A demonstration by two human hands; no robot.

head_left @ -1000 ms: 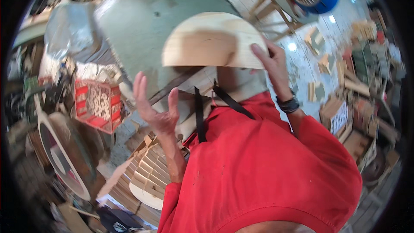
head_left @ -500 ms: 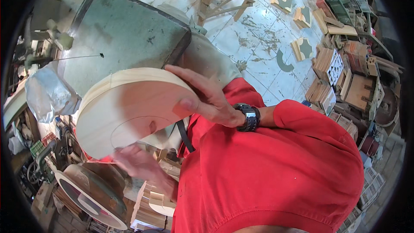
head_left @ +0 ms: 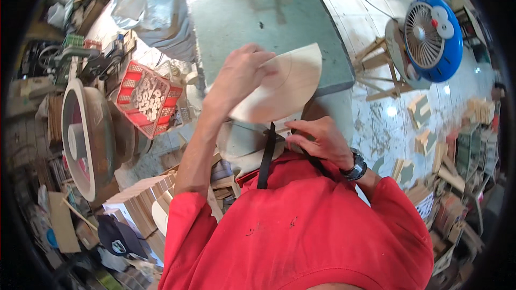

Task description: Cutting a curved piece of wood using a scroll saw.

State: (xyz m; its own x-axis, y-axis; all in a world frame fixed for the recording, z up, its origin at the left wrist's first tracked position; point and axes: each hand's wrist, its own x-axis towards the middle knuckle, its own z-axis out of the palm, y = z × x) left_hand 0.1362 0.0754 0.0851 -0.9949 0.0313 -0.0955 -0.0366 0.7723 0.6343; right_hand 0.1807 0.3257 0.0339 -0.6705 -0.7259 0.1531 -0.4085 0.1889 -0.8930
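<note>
A pale round wooden disc point(head_left: 295, 83), slightly blurred and with a curved line drawn on its face, is tilted at the near edge of a green-topped work table point(head_left: 226, 27). My left hand point(head_left: 244, 75) reaches over its left side, fingers bent and closed on it; the hand and forearm hide that part of the disc. Just below the disc's near edge is my right hand point(head_left: 325, 138), wearing a black wristwatch point(head_left: 355, 165). Its thumb and fingers are apart, and I see nothing held in them.
A blue round fan point(head_left: 432, 37) stands on a wooden stool at the right. On the left are a red basket point(head_left: 126, 86) of small pale pieces and a large round machine housing point(head_left: 88, 139). Stacked wooden pieces point(head_left: 140, 201) lie near my left elbow.
The view has swung, bringing the fan and red basket into sight. My right hand has come off the disc's rim, while my left hand has moved from its lower edge up onto its side.
</note>
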